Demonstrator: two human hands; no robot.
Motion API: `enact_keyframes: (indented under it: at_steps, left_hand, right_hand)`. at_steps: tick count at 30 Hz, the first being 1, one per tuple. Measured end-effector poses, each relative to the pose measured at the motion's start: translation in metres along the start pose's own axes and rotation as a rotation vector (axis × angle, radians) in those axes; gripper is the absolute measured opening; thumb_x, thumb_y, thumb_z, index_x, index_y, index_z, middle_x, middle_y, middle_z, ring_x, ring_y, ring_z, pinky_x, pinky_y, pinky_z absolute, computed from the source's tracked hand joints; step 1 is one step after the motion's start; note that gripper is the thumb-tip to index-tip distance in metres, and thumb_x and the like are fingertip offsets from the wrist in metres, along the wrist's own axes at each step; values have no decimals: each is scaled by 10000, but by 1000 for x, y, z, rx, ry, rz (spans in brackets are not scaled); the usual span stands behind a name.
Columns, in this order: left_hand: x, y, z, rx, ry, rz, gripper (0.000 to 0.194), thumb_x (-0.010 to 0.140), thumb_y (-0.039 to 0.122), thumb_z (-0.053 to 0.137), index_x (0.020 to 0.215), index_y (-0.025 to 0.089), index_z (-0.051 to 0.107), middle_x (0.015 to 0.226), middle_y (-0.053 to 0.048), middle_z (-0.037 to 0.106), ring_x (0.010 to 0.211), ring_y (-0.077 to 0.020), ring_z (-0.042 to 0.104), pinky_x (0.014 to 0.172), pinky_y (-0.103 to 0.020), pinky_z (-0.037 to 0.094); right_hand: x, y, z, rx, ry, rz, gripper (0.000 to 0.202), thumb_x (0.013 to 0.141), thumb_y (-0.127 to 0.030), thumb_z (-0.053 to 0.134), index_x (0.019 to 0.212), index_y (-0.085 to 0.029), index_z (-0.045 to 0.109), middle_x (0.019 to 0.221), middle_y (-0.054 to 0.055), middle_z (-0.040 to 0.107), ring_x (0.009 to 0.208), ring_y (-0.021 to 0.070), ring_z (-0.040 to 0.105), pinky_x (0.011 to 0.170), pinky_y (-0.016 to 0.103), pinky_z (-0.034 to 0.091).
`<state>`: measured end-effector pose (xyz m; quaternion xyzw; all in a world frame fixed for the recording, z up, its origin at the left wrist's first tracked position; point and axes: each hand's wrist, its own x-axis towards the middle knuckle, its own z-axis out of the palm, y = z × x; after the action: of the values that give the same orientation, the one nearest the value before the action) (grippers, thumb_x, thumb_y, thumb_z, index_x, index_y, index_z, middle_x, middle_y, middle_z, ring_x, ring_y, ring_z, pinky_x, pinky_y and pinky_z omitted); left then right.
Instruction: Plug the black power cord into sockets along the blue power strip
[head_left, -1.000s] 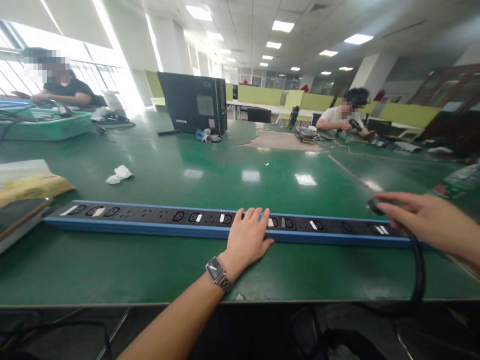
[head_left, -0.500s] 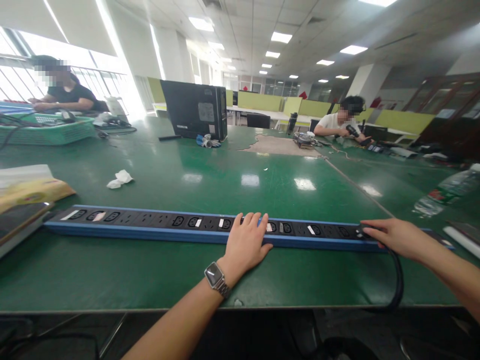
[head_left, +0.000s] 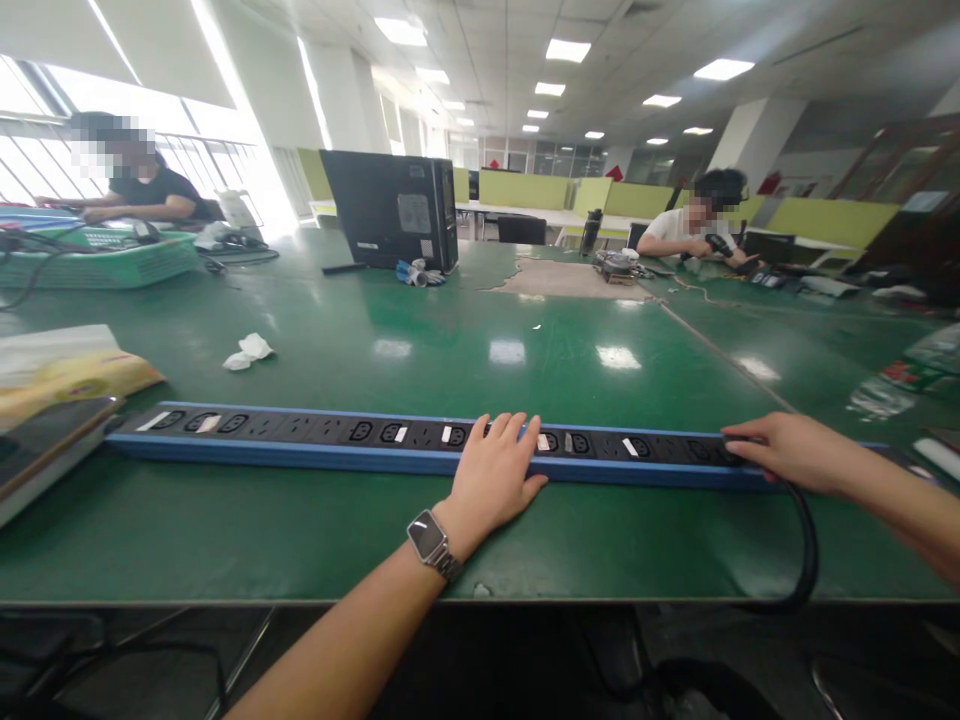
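A long blue power strip (head_left: 300, 452) with a black face of several sockets lies across the green table in front of me. My left hand (head_left: 496, 470) lies over its middle, fingers across the top to the far edge, thumb along the near side, holding it. Toward the right end, my right hand (head_left: 795, 452) is closed in a pinch on the plug of a black power cord at a socket. My fingers mostly hide the plug, so how deep it sits cannot be seen. The power cord (head_left: 810, 540) loops down from the hand over the table's front edge.
Left are a tablet-like dark slab (head_left: 56, 440), a yellow packet (head_left: 112, 375), crumpled tissue (head_left: 253, 348) and a green basket (head_left: 142, 262). A black computer case (head_left: 390, 210) stands behind; a plastic bottle (head_left: 911, 370) lies right. Two people (head_left: 161, 190) (head_left: 679, 235) sit across the table.
The view has shifted slightly. Less of the plug shows under my right fingers than before. My left hand has stayed in place on the power strip.
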<state>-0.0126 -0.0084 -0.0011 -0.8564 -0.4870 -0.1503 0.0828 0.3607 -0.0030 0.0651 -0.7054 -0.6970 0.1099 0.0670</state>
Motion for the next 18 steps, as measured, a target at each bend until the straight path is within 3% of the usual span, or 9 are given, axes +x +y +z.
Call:
enact_keyframes:
  at_steps: [6,10,15,18]
  left_hand:
    - [-4,-1,-1,-15,4,1,666,863,447,641,1437,182,430,1445,-116,503,1321,-295,437,1138,-466,311]
    - [-5,1,-1,-22,32,-7,667,854,448,650,1427,178,441,1429,-119,514,1302,-297,447,1133,-476,312]
    - [-4,2,1,-34,38,-24,680,840,454,661,1421,175,446,1417,-124,523,1288,-303,451,1128,-497,311]
    - [-3,3,2,-40,44,-31,675,842,448,656,1420,171,448,1410,-124,528,1284,-306,453,1127,-502,308]
  right_hand:
    - [-5,-7,4,63,29,5,349,859,-416,502,917,-189,761,474,39,611,405,211,578,522,330,411]
    - [-13,0,11,171,79,40,347,839,-480,533,969,-240,746,481,28,616,391,228,581,485,341,424]
    - [-12,10,13,354,78,103,351,808,-496,573,930,-203,724,543,84,662,398,241,603,442,338,425]
    - [-9,13,16,327,103,128,357,781,-490,579,904,-192,730,544,82,656,428,238,595,455,340,412]
